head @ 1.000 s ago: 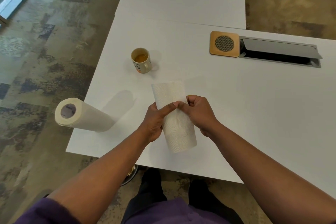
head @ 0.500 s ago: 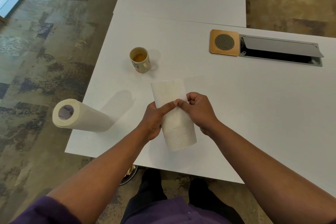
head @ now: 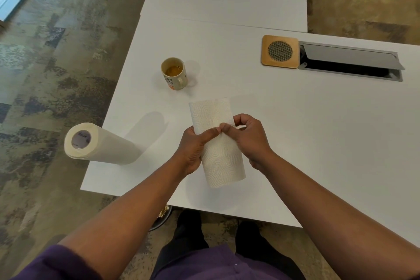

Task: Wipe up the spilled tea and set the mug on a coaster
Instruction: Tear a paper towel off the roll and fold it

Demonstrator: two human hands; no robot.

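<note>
Lower frame: purple sleeve, dark trousers, two bare forearms reaching up to centre. Left hand (head: 193,150) curls around the left edge of a folded paper towel sheet (head: 221,157), thumb laid across its face. Right hand (head: 247,136) pinches the same sheet from the right, fingers curled; the two thumb tips meet at mid-sheet. The sheet is held over the white bench (head: 318,143), long axis running up-frame; contact with the bench cannot be judged. Left of centre: paper towel roll (head: 97,145) standing near the bench's left edge. Above the sheet: mug (head: 174,73) upright on the bare bench, amber tea inside. Upper right, well apart from the mug: square wooden coaster (head: 280,51), touching a cable hatch (head: 351,62) with raised lid. No spill discernible.
</note>
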